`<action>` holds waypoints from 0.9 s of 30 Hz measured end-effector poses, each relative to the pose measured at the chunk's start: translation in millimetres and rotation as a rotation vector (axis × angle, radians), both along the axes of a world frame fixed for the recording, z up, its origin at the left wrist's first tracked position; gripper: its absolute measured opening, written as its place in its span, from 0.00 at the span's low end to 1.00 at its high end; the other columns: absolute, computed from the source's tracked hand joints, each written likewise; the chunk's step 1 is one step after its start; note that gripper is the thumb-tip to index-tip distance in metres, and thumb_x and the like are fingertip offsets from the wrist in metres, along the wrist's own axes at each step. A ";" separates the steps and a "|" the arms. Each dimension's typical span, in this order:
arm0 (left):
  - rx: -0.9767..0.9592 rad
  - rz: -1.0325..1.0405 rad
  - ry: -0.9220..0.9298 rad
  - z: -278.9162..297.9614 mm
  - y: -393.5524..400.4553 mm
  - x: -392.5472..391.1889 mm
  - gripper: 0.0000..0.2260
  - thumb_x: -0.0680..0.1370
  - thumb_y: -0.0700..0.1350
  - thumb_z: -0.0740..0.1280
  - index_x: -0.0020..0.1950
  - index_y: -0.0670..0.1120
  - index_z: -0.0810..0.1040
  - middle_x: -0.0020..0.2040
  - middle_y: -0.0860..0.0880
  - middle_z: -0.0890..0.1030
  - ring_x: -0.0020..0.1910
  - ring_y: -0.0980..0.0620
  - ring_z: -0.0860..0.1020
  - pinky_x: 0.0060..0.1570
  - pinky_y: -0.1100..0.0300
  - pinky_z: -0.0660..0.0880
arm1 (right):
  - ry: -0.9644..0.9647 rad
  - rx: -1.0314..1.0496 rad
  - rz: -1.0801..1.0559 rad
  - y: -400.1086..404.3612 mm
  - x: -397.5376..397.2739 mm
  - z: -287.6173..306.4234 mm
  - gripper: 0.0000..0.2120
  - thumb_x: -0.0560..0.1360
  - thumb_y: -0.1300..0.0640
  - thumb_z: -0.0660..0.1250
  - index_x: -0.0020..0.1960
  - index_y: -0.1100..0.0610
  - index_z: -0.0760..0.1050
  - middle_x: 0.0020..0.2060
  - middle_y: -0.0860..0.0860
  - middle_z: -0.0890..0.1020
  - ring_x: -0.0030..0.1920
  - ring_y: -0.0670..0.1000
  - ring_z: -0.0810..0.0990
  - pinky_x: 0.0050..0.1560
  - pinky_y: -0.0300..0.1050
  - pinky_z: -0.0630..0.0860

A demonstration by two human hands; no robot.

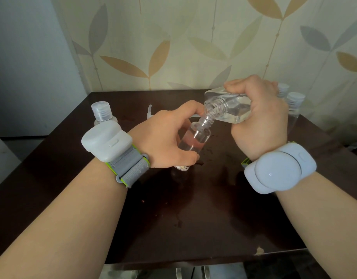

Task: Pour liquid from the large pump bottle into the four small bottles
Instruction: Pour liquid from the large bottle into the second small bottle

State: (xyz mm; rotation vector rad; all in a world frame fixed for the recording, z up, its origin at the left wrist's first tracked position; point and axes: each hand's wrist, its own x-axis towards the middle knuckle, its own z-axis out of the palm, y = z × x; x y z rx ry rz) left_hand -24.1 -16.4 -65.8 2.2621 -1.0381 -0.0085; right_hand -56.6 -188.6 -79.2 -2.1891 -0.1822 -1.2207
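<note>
My right hand (260,117) grips the large clear bottle (228,109), pump removed, tipped left so its threaded mouth meets the neck of a small clear bottle (195,141). My left hand (165,137) holds that small bottle tilted, its base just above the dark table (193,218). Clear liquid sits in the large bottle's lower side. A capped small bottle (102,111) stands at the back left. Two more capped small bottles (294,103) stand behind my right hand, partly hidden.
The white pump head (150,111) lies on the table behind my left hand, mostly hidden. Wet spots (179,220) mark the tabletop in front. Patterned wallpaper rises right behind the table. The table's front edge runs near the bottom of the view.
</note>
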 end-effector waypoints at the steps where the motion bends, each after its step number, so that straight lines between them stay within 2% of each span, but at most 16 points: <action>1: -0.001 0.000 0.000 -0.3 0.2 0.3 0.26 0.65 0.42 0.73 0.55 0.60 0.64 0.39 0.53 0.82 0.29 0.56 0.78 0.31 0.65 0.74 | -0.001 -0.006 -0.002 0.1 -0.3 -0.2 0.21 0.58 0.80 0.65 0.47 0.64 0.76 0.46 0.60 0.79 0.49 0.47 0.69 0.59 0.72 0.63; 5: 0.000 0.003 -0.007 -1.7 0.3 1.3 0.27 0.64 0.42 0.73 0.56 0.58 0.65 0.38 0.53 0.81 0.28 0.55 0.78 0.31 0.64 0.73 | -0.022 -0.029 0.000 1.9 -1.6 -1.6 0.21 0.57 0.80 0.65 0.47 0.64 0.76 0.45 0.57 0.80 0.52 0.54 0.74 0.58 0.72 0.64; 9: -0.007 0.006 -0.001 -1.4 0.7 1.7 0.27 0.64 0.43 0.73 0.56 0.59 0.65 0.38 0.55 0.81 0.28 0.58 0.78 0.32 0.65 0.74 | -0.018 -0.026 0.000 2.5 -1.0 -0.2 0.21 0.57 0.79 0.66 0.47 0.64 0.76 0.42 0.54 0.79 0.48 0.48 0.68 0.55 0.73 0.65; 13: -0.035 0.012 0.013 0.3 -0.1 -0.4 0.23 0.60 0.48 0.69 0.48 0.65 0.62 0.37 0.59 0.81 0.27 0.58 0.77 0.30 0.68 0.72 | -0.023 -0.018 -0.002 4.2 -2.3 0.5 0.20 0.58 0.77 0.68 0.47 0.63 0.76 0.40 0.46 0.73 0.45 0.48 0.71 0.55 0.74 0.65; 17: -0.066 -0.001 0.015 0.3 0.2 0.4 0.25 0.62 0.45 0.72 0.47 0.66 0.62 0.40 0.62 0.80 0.26 0.59 0.76 0.28 0.72 0.70 | 0.005 0.041 0.011 5.7 -4.2 1.5 0.20 0.59 0.76 0.67 0.48 0.62 0.76 0.39 0.43 0.71 0.44 0.42 0.66 0.57 0.73 0.64; 19: -0.071 0.010 0.011 0.4 -0.4 0.0 0.24 0.61 0.48 0.70 0.47 0.67 0.62 0.39 0.61 0.80 0.26 0.59 0.76 0.29 0.71 0.69 | 0.027 0.067 0.020 6.1 -5.3 2.2 0.21 0.59 0.76 0.65 0.48 0.61 0.76 0.38 0.42 0.70 0.46 0.43 0.66 0.58 0.71 0.64; 25: -0.123 0.011 0.006 2.3 -0.6 -0.7 0.23 0.60 0.48 0.69 0.47 0.65 0.63 0.40 0.61 0.80 0.27 0.57 0.78 0.30 0.68 0.73 | 0.066 0.102 0.019 7.3 -3.8 2.0 0.21 0.59 0.74 0.66 0.50 0.60 0.75 0.40 0.54 0.78 0.45 0.55 0.75 0.59 0.68 0.66; 27: -0.158 0.013 0.000 2.8 -0.6 -0.9 0.23 0.60 0.48 0.70 0.47 0.65 0.63 0.40 0.59 0.80 0.27 0.56 0.78 0.30 0.65 0.74 | 0.080 0.110 0.046 6.5 -3.3 2.3 0.21 0.60 0.71 0.69 0.51 0.59 0.74 0.41 0.55 0.79 0.46 0.58 0.77 0.59 0.67 0.67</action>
